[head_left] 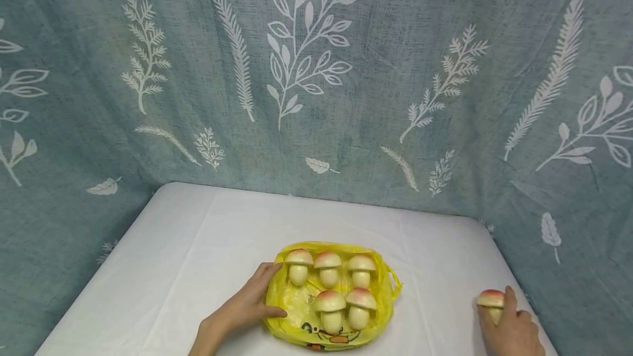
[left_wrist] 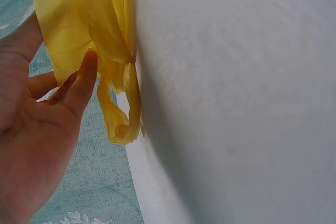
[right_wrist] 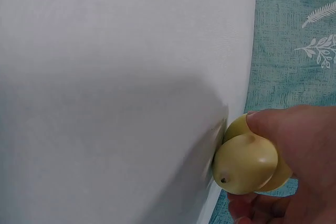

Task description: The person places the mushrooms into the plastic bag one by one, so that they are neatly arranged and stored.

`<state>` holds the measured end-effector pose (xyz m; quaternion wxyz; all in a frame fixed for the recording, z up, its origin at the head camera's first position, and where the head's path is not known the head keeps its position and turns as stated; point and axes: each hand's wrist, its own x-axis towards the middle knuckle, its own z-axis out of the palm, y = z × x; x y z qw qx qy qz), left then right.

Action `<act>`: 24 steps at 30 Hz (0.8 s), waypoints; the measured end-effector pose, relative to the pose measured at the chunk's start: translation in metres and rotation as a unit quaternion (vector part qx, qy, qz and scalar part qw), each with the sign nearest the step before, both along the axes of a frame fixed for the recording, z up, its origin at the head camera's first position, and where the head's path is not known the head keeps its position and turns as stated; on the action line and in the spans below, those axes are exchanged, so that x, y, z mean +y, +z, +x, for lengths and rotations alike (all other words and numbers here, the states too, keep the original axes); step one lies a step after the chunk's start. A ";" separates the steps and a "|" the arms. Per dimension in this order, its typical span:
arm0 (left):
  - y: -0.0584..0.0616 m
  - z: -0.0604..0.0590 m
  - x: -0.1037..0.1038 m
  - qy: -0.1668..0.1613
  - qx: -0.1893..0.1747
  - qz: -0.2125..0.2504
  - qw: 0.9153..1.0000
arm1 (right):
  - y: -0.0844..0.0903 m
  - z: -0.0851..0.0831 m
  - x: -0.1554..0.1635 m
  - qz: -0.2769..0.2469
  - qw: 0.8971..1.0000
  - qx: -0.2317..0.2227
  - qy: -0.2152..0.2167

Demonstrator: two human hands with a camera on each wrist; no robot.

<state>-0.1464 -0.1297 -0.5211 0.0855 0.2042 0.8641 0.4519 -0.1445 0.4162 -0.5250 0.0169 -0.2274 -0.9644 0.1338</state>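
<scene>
A yellow plastic bag (head_left: pixel 296 317) lies flat on the white table (head_left: pixel 173 257), and several toy mushrooms (head_left: pixel 328 269) with pink-tinted caps stand on it in two rows. My left hand (head_left: pixel 244 306) rests on the bag's left edge with fingers straight; in the left wrist view the fingers (left_wrist: pixel 84 85) touch the yellow plastic (left_wrist: pixel 79 19). Near the table's right front corner my right hand (head_left: pixel 509 328) grips another toy mushroom (head_left: pixel 492 300). The right wrist view shows that mushroom's pale stem (right_wrist: pixel 247 163) between thumb and fingers.
A teal cloth (head_left: pixel 316 70) printed with white leaves hangs behind and to both sides of the table. The table's right edge (head_left: pixel 514 268) runs close to my right hand. The bag's handle loop (head_left: pixel 395 284) sticks out on its right side.
</scene>
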 end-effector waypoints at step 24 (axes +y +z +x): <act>0.000 0.000 0.000 -0.003 0.001 0.004 1.000 | 0.009 0.009 0.005 -0.004 0.999 0.029 0.022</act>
